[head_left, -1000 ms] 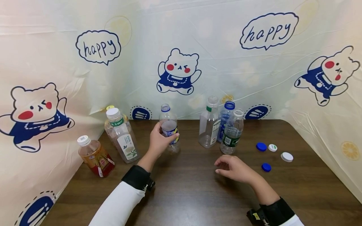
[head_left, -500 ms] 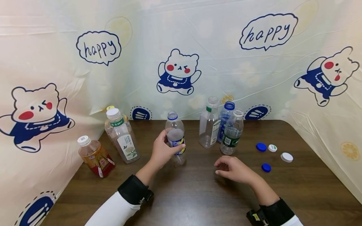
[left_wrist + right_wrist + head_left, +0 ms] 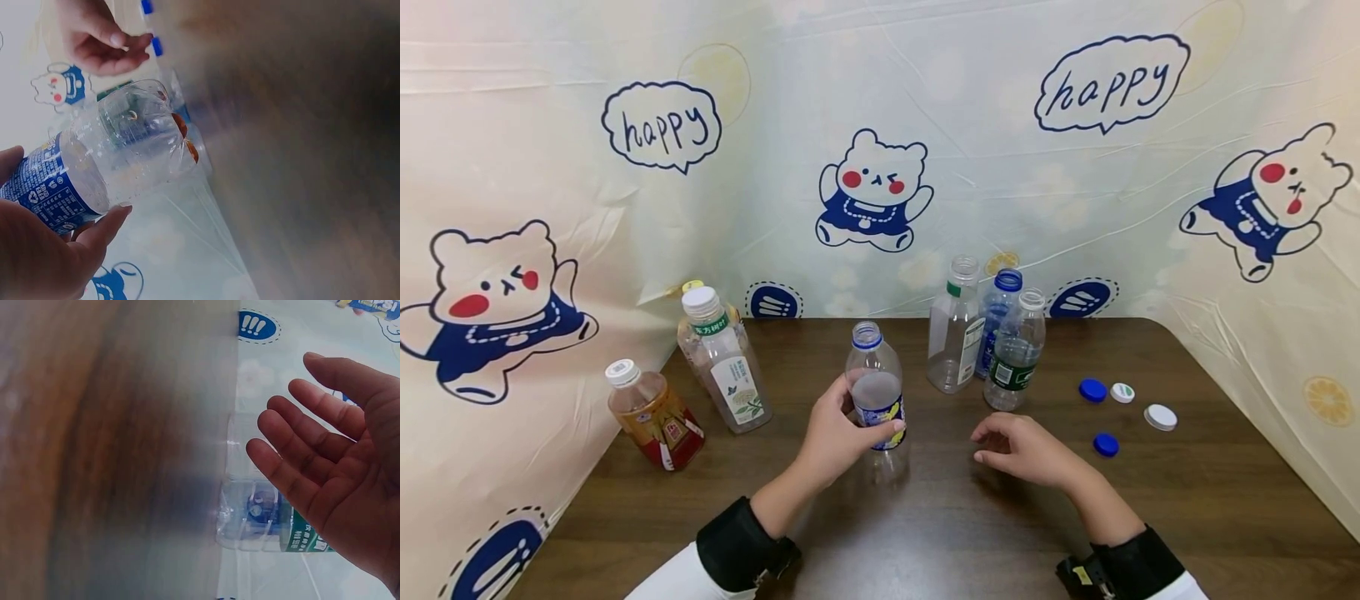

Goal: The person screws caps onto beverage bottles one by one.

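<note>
My left hand (image 3: 841, 435) grips the uncapped bottle (image 3: 877, 388) round its middle, near centre, apparently to leave its mouth free; my right hand (image 3: 1028, 450), loose and holding nothing, hovers nearside of the green-labelled bottle (image 3: 1017, 358).

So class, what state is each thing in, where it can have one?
Blue-labelled bottle: uncapped, held
Tall clear bottle: uncapped, standing
Blue bottle: uncapped, standing
Green-labelled bottle: uncapped, standing
Orange-labelled bottle: capped, standing
Leaf-labelled bottle: capped, standing
Yellow-capped bottle: capped, partly hidden
Blue caps: loose
White caps: loose
Left hand: gripping a bottle
Right hand: relaxed, holding nothing
</note>
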Tool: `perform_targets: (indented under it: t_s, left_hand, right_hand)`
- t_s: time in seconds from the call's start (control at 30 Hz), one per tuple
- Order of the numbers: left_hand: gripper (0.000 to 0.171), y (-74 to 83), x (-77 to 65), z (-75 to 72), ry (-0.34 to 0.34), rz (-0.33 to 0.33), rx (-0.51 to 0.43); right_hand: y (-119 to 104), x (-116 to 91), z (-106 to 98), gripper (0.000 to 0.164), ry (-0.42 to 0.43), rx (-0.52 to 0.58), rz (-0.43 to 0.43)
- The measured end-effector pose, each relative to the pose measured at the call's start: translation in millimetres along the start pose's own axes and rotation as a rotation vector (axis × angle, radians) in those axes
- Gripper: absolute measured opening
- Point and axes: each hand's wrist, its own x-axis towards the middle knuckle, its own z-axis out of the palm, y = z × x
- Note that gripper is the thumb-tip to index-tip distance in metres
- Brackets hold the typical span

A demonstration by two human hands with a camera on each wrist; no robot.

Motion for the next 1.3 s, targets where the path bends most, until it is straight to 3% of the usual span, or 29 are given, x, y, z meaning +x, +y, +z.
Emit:
perform_targets:
  t_s: [0.23, 0.43, 0.8, 0.97, 1.03, 1.2, 1.3]
  left_hand:
    - [0.066, 4.2, -19.8, 0.2, -0.052, 0.007, -0.015]
    - [0.065, 12.5, -33.8, 0.5, -0.096, 0.002, -0.03]
    - [0.063, 17.9, -43.2, 1.2, -0.113, 0.022, 0.003]
    - [0.063, 18.6, -44.9, 1.1, -0.116, 0.017, 0.003]
    - [0.063, 18.7, -45.3, 1.1, -0.115, 0.016, 0.006]
    - [0.063, 18.5, -45.2, 1.1, -0.112, 0.017, 0.007]
    - [0.063, 18.3, -44.5, 1.0, -0.109, 0.021, 0.008]
  right_hand:
    - [0, -2, -6, 0.025, -0.005, -0.007, 0.015]
    - [8, -9, -23, 0.024, 0.014, -0.075, 0.031]
    - [48, -38, -70, 0.018, 0.054, -0.393, 0.11]
    - [62, -59, -89, 0.024, 0.05, -0.51, 0.216]
    - [66, -63, -92, 0.027, 0.019, -0.503, 0.241]
    - [75, -68, -89, 0.028, -0.061, -0.443, 0.208]
    - [77, -70, -85, 0.026, -0.068, -0.427, 0.205]
